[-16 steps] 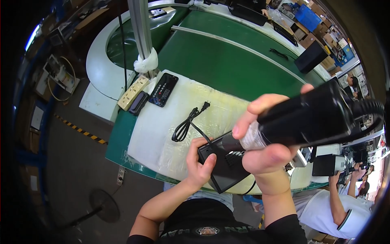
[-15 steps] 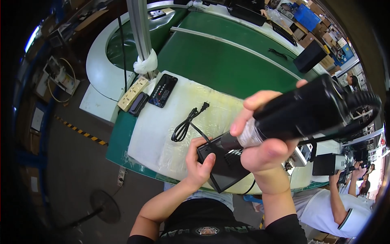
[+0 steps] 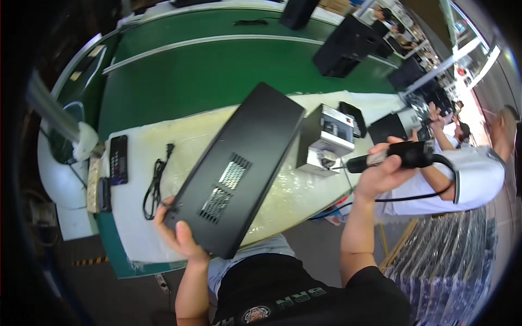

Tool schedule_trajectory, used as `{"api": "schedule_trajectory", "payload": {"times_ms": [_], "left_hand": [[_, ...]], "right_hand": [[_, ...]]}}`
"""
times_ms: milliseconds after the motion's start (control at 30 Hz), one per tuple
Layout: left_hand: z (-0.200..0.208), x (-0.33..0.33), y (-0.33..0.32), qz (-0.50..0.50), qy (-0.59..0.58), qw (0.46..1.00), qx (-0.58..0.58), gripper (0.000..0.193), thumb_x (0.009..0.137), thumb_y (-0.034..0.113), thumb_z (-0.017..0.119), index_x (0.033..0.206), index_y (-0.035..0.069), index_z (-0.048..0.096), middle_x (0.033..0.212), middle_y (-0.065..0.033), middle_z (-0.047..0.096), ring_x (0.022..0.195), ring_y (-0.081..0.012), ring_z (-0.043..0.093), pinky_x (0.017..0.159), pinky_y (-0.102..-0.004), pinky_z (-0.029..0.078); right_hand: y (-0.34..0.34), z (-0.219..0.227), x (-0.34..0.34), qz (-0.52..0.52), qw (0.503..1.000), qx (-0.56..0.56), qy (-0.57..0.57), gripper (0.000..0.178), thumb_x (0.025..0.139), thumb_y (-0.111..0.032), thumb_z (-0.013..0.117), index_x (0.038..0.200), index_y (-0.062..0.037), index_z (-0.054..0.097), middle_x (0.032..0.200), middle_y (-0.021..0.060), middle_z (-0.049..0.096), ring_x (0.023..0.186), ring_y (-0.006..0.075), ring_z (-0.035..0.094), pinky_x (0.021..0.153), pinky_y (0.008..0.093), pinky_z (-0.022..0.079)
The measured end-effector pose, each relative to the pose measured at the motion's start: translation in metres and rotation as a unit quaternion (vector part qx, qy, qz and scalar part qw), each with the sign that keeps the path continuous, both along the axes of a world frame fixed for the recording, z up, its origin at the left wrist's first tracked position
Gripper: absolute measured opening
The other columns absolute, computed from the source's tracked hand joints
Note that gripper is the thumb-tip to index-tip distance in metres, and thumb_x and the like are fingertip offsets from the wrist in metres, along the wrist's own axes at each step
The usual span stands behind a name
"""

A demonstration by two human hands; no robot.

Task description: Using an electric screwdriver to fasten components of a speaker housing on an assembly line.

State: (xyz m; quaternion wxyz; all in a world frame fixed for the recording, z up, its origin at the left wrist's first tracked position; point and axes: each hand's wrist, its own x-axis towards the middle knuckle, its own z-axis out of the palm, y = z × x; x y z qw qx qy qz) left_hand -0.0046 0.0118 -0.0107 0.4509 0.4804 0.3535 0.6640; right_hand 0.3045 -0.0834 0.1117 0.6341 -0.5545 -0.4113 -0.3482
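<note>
My left hand [image 3: 184, 239] grips the near left end of a long black casing [image 3: 258, 136] with two patches of vent slots, holding it tilted above the padded table. A black power cord with a plug [image 3: 157, 182] lies beside it, on its left. My right hand [image 3: 380, 179] is closed round a black corded electric screwdriver [image 3: 416, 154], wrapped in pale tape near its front. Its front end points left toward a small metal screw feeder box [image 3: 318, 144], close to the box's near right corner. Whether a screw sits on the bit is too small to tell.
A black remote-like panel [image 3: 118, 160] and a power strip [image 3: 94, 185] lie at the table's left. A green conveyor [image 3: 206, 70] runs behind, carrying black speaker-like boxes [image 3: 347, 46]. At right, a co-worker in a white shirt [image 3: 478, 174] works near stacked wrapped panels [image 3: 446, 271].
My right hand has carried the screwdriver away from the casing, down and right to the screw feeder. My left hand has tilted the casing up leftward. The view has swung right.
</note>
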Motion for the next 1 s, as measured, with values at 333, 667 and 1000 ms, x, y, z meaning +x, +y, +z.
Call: {"api": "schedule_trajectory", "payload": {"times_ms": [333, 667, 1000], "left_hand": [[0.009, 0.008, -0.008, -0.019, 0.013, 0.999, -0.031, 0.058, 0.088, 0.034, 0.046, 0.127, -0.007, 0.036, 0.124, -0.0236, 0.048, 0.110, -0.0304, 0.051, 0.097, -0.0416, 0.040], [-0.006, -0.001, -0.004, -0.004, 0.043, 0.999, 0.031, 0.056, 0.087, 0.034, 0.056, 0.125, -0.005, 0.042, 0.124, -0.0214, 0.050, 0.117, -0.0298, 0.046, 0.104, -0.0421, 0.032], [0.002, 0.000, -0.004, 0.000, 0.017, 1.000, 0.007, 0.048, 0.078, 0.020, 0.057, 0.119, -0.004, 0.047, 0.115, -0.0177, 0.057, 0.114, -0.0298, 0.049, 0.111, -0.0472, 0.021]], "right_hand": [[-0.015, -0.059, 0.042, 0.002, 1.000, -0.025, -0.013, 0.058, 0.097, -0.038, 0.046, 0.129, 0.0030, 0.020, 0.106, 0.0202, 0.054, 0.060, 0.0187, 0.057, 0.056, 0.0291, 0.048], [-0.012, 0.026, -0.036, 0.078, 0.990, -0.082, 0.082, 0.067, 0.096, -0.055, 0.035, 0.121, 0.0071, 0.042, 0.072, 0.0099, 0.056, 0.062, 0.0161, 0.050, 0.062, 0.0275, 0.042], [0.078, 0.090, -0.191, 0.512, 0.844, 0.086, 0.132, 0.079, 0.085, -0.061, 0.057, 0.129, 0.0001, 0.034, 0.111, 0.0081, 0.047, 0.065, 0.0130, 0.045, 0.055, 0.0275, 0.041]]}}
